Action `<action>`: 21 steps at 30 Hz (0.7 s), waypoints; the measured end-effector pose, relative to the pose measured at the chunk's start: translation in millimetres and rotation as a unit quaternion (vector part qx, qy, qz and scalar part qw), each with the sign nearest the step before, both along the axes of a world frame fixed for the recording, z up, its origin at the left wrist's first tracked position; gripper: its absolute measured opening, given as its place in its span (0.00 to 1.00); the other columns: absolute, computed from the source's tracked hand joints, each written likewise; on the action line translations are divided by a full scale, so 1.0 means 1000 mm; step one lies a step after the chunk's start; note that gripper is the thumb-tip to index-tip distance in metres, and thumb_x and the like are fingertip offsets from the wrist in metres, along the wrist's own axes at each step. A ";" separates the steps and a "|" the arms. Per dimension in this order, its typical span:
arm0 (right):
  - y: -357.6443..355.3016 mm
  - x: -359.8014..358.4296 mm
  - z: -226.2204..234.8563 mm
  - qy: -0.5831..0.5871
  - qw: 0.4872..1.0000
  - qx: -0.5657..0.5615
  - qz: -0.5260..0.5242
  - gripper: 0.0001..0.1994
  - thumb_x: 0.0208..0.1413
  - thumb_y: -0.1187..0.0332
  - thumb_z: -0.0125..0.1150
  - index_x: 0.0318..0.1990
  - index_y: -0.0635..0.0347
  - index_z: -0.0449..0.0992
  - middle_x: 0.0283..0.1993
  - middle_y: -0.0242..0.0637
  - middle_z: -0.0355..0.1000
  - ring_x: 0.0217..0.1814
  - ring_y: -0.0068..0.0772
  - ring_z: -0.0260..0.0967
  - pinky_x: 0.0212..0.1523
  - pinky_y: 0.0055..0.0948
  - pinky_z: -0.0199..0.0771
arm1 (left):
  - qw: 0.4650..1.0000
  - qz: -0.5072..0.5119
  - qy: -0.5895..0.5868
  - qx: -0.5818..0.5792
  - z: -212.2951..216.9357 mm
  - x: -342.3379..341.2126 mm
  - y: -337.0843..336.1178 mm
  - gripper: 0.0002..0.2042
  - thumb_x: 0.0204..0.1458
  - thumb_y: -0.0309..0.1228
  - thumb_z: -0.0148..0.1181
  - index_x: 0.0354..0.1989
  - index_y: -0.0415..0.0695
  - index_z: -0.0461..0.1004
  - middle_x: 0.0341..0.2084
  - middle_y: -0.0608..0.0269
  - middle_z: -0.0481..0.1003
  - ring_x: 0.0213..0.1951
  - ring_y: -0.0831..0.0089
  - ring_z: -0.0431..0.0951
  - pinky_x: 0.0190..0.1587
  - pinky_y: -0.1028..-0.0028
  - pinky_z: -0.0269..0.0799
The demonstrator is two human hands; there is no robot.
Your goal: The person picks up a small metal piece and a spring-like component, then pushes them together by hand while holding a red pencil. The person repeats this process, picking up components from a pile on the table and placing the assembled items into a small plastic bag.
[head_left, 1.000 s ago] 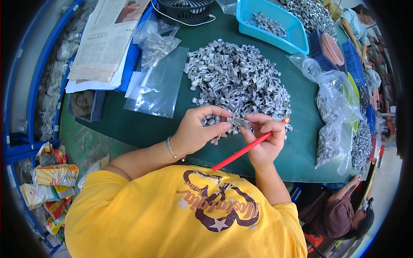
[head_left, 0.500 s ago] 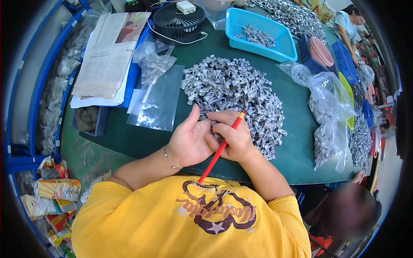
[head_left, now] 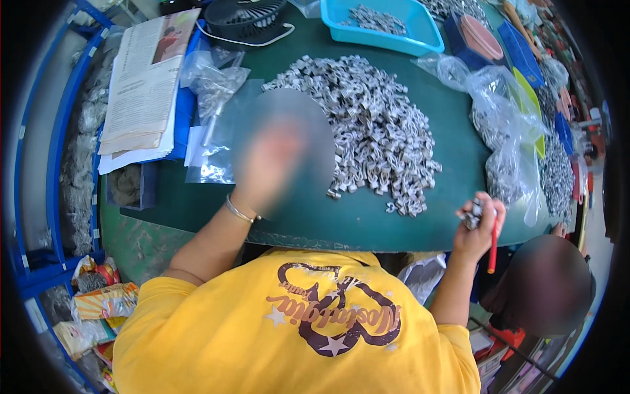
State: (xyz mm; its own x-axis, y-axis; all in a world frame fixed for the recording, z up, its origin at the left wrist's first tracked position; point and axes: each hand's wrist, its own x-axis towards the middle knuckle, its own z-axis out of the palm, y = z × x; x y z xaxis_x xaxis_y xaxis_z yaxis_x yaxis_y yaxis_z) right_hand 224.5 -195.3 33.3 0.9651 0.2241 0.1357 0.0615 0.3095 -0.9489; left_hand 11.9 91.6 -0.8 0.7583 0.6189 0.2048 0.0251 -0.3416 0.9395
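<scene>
A large heap of small silver-grey metal clips with loop shapes (head_left: pixel 384 131) lies on the green table (head_left: pixel 308 223). My right hand (head_left: pixel 481 230) is to the right of the heap, above the table's front edge. Its fingers are closed round several metal clips (head_left: pixel 471 215), and a slim red pen-like stick (head_left: pixel 493 246) also sits in the hand, pointing down. My left hand (head_left: pixel 279 157) is over the left side of the heap, near a flat clear plastic bag (head_left: pixel 213 161). A blur covers its fingers, so what they hold cannot be made out.
A light-blue basket (head_left: pixel 387 41) with some metal parts stands at the back. Newspapers (head_left: pixel 141 92) and a black fan (head_left: pixel 243 20) are at the back left. Filled clear bags (head_left: pixel 502 141) lie on the right, beside another person's blurred head (head_left: pixel 548 285). Blue shelving (head_left: pixel 49 164) stands at the left.
My hands were together in front of the heap and have parted. The right hand has swung far right with the red stick; the left has gone up and slightly left. The view has shifted.
</scene>
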 end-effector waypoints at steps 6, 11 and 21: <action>-0.138 -0.031 -0.052 0.032 0.956 -0.134 -0.258 0.05 0.53 0.73 0.53 0.33 0.56 0.63 0.34 0.44 0.72 0.24 0.31 0.69 0.19 0.27 0.71 | 0.931 -0.045 0.165 0.324 -0.012 0.015 0.012 0.12 0.54 0.26 0.46 0.46 0.40 0.66 0.39 0.58 0.70 0.39 0.67 0.71 0.44 0.70 0.66; -0.206 -0.071 -0.125 0.068 0.926 -0.276 -0.247 0.07 0.49 0.75 0.59 0.29 0.60 0.66 0.30 0.35 0.71 0.28 0.20 0.67 0.30 0.17 0.67 | 0.943 -0.048 0.164 0.284 -0.005 0.015 0.013 0.10 0.54 0.29 0.46 0.42 0.41 0.69 0.35 0.58 0.71 0.37 0.67 0.71 0.41 0.71 0.66; -0.094 -0.023 -0.047 -0.198 0.926 -0.282 -0.157 0.04 0.53 0.79 0.52 0.33 0.63 0.63 0.41 0.49 0.70 0.41 0.30 0.67 0.44 0.26 0.65 | 0.981 -0.012 -0.008 -0.194 0.010 0.002 -0.010 0.09 0.43 0.18 0.60 0.34 0.37 0.72 0.33 0.60 0.73 0.33 0.74 0.75 0.39 0.77 0.73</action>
